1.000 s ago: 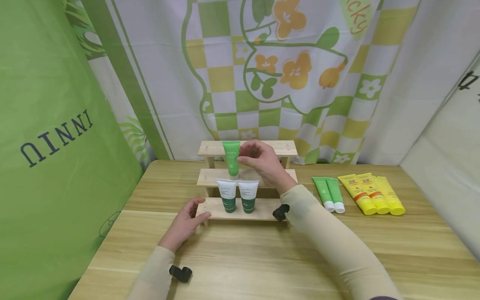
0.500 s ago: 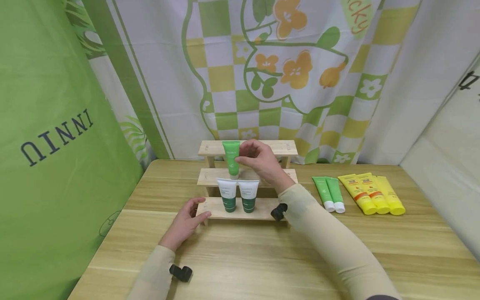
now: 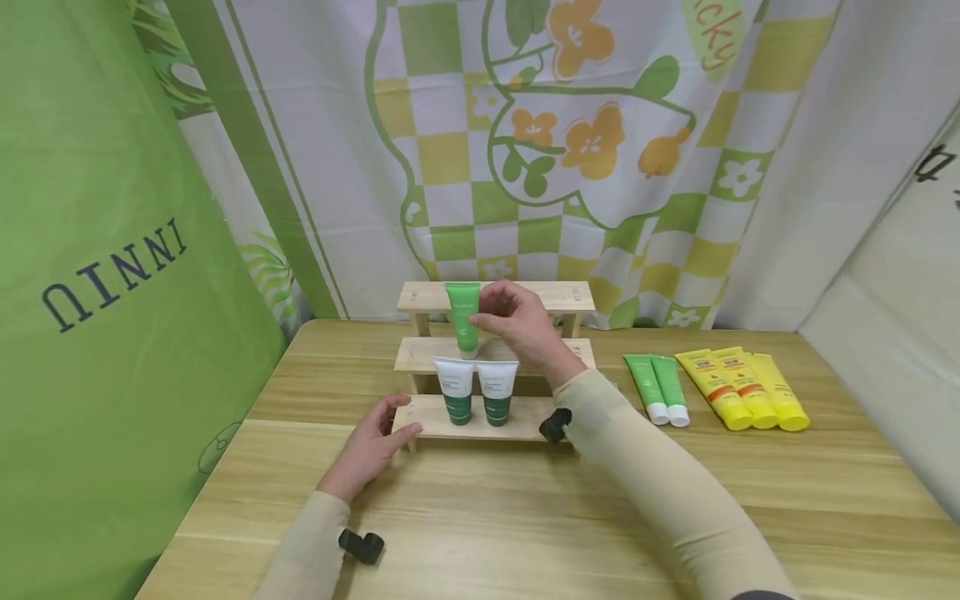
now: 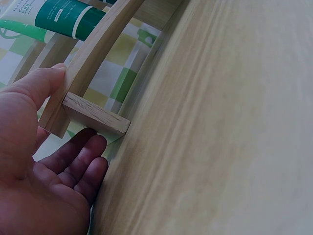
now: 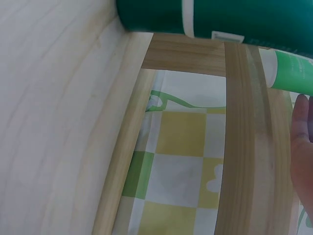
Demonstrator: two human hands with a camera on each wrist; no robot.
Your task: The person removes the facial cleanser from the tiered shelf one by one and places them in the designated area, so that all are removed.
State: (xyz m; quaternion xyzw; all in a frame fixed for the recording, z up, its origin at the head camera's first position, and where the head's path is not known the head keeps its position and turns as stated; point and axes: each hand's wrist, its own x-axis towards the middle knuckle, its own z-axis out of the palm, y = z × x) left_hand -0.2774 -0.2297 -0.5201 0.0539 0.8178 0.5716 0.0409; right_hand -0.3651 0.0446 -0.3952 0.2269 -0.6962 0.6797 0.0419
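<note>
A three-tier wooden rack stands on the table. On its middle board a green tube stands upright on its white cap. My right hand is at the tube's right edge, thumb tip over its front and the other fingertips partly hidden; in the right wrist view the hand shows beside the green tube. Two white-and-dark-green tubes stand on the lowest board. My left hand grips that board's left end, thumb on the board in the left wrist view.
Right of the rack, two green tubes lie side by side on the table. Three yellow tubes lie farther right, slightly overlapping. A patterned curtain hangs behind the rack, and a green cloth hangs at the left.
My right thumb has shifted slightly left over the green tube's edge, and the right forearm has moved a little left. The left hand keeps its place on the rack.
</note>
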